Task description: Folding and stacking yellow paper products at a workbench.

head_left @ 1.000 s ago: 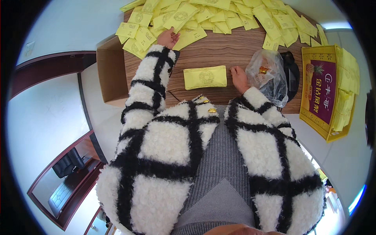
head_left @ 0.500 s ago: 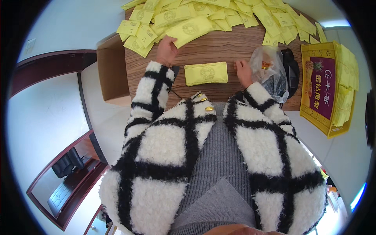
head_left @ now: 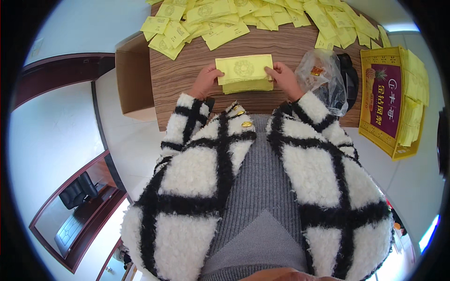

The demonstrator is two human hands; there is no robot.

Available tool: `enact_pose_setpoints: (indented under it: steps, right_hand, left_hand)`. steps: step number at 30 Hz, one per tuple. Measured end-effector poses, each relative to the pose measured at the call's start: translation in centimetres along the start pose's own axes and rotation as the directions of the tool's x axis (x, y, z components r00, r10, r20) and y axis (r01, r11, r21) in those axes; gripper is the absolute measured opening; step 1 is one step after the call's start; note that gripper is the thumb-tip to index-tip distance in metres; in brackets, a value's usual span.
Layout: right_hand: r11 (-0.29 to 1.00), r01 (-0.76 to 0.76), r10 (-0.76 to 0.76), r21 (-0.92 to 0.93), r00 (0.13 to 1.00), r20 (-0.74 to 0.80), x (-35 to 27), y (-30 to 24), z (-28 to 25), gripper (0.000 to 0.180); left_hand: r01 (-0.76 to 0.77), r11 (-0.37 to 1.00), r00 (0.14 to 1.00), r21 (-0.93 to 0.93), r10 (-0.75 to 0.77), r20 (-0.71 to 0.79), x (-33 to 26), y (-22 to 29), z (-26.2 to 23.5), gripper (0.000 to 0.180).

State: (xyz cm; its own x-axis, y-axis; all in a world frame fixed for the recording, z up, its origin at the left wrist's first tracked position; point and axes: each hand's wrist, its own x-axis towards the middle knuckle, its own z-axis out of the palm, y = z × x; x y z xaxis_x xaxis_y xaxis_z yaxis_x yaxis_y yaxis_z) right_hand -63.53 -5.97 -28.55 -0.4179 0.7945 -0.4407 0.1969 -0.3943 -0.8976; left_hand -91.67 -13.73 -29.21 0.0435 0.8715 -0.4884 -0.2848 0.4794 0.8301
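Both hands hold one flat yellow packet [head_left: 244,68] by its short ends. My left hand [head_left: 206,79] pinches its left end, thumb on top. At the other end, my right hand [head_left: 285,78] grips it between thumb and fingers. Just under and nearer than it lies a small yellow stack [head_left: 247,87] of like packets, partly covered by the held one. Across the far part of the table spreads a heap of loose yellow packets [head_left: 206,14], some overlapping.
A clear plastic bag [head_left: 323,77] with a small red-and-gold item lies right of my right hand, beside a black object [head_left: 349,82]. Further right stands a yellow crate [head_left: 365,136] filled with packets. An open cardboard box [head_left: 129,84] sits at the wooden table's [head_left: 176,65] left edge.
My left hand has brought a packet from the heap toward me, above the small stack. My right hand has moved in and taken its right end.
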Motion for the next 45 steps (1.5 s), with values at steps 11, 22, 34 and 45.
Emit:
enact_pose_setpoints:
  steps: [11,22,34,45]
  right_hand:
    - [0.899,0.061,-0.112,-0.433,0.989,-0.094,-1.0,4.4,-1.2,0.034]
    - [0.898,0.044,-0.076,-0.437,0.996,-0.055,0.1,4.7,-3.1,0.036]
    - [0.91,0.111,-0.159,-0.399,0.983,-0.089,0.4,4.2,-4.5,0.026]
    - [0.92,0.086,-0.134,-0.382,0.986,-0.102,1.5,5.5,-3.9,0.052]
  left_hand:
    - [-0.005,0.339,0.988,0.941,0.145,-0.047,-1.2,2.8,3.1,0.049]
    - [-0.233,0.066,0.952,0.97,-0.189,0.241,7.2,4.6,8.1,0.089]
    - [-0.191,0.112,0.747,0.975,-0.628,0.219,10.1,5.4,9.9,0.085]
    - [-0.147,0.163,0.838,0.976,-0.504,0.211,9.4,3.1,8.4,0.072]
